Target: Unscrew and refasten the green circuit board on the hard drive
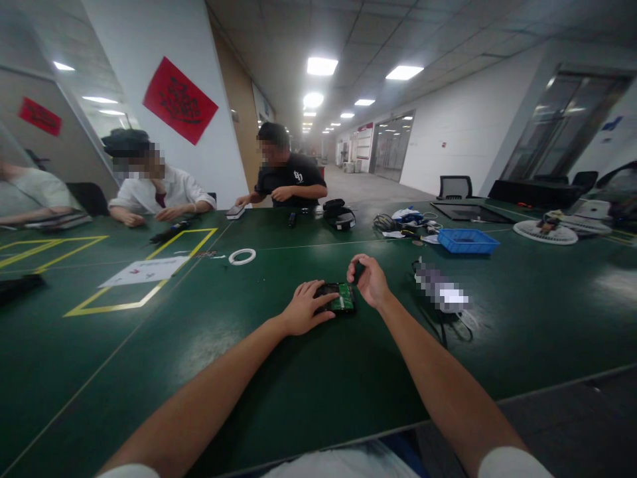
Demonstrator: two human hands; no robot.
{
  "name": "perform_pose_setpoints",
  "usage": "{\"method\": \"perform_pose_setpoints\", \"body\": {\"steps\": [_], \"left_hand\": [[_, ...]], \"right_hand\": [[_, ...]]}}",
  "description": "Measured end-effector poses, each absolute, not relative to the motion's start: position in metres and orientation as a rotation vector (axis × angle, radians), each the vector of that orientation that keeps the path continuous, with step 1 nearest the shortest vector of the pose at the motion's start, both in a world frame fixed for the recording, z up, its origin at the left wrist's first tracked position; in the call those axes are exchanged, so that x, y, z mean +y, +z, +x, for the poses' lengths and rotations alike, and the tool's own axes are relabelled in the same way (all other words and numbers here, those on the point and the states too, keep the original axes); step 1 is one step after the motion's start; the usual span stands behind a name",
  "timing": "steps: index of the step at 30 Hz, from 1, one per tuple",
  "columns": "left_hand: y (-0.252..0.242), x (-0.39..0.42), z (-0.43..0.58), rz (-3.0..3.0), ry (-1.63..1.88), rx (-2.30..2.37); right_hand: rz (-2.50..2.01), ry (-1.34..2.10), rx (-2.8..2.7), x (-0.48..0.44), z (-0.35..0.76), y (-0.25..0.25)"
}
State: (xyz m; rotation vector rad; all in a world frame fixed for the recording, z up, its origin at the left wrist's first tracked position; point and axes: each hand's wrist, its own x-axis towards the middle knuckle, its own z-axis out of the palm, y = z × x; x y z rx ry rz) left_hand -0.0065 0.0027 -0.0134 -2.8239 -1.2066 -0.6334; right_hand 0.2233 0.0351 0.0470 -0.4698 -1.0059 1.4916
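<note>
A small black device with a green circuit board (341, 299) lies on the dark green table (279, 372) in front of me. My left hand (304, 309) rests on its left side, fingers curled over the edge and holding it down. My right hand (369, 279) hovers just above its right end, fingers pinched round something small and dark that I cannot make out.
A blurred white and purple item with a black cable (442, 295) lies to the right. A white ring (242, 256), a paper sheet (144, 271) inside yellow tape, a blue tray (468, 240) and a white fan (545, 231) lie farther off. Two people (286, 174) sit across.
</note>
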Motion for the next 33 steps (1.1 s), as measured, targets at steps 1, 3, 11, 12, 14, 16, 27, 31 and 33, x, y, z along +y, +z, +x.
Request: {"method": "perform_pose_setpoints", "body": {"steps": [1, 3, 11, 12, 14, 16, 27, 31, 33], "left_hand": [[-0.0133, 0.0027, -0.0065, -2.825, -0.63, -1.206], [-0.0131, 0.0028, -0.0064, -2.826, -0.616, -1.208], [-0.0128, 0.0025, -0.0056, -2.83, -0.627, -1.223], [-0.0125, 0.0023, -0.0055, -2.831, -0.633, -1.222], [-0.012, 0.002, -0.0054, -2.832, -0.641, -1.223], [-0.012, 0.002, -0.0056, -2.832, -0.645, -1.223], [-0.0138, 0.0029, -0.006, -2.83, -0.64, -1.229], [-0.0129, 0.0023, -0.0059, -2.831, -0.64, -1.236], [-0.0128, 0.0023, -0.006, -2.834, -0.638, -1.231]], "right_hand": [[-0.462, 1.499, -1.009, 0.0351, 0.2236, 0.0473], [-0.455, 1.504, -1.003, 0.0356, 0.2241, 0.0479], [-0.497, 1.508, -0.947, 0.0374, 0.2249, 0.0483], [-0.494, 1.504, -0.946, 0.0374, 0.2248, 0.0482], [-0.483, 1.499, -0.943, 0.0372, 0.2248, 0.0479], [-0.479, 1.507, -0.936, 0.0371, 0.2251, 0.0474], [-0.444, 1.531, -0.959, 0.037, 0.2269, 0.0484], [-0.441, 1.519, -0.965, 0.0368, 0.2266, 0.0481], [-0.445, 1.519, -0.969, 0.0371, 0.2265, 0.0474]]}}
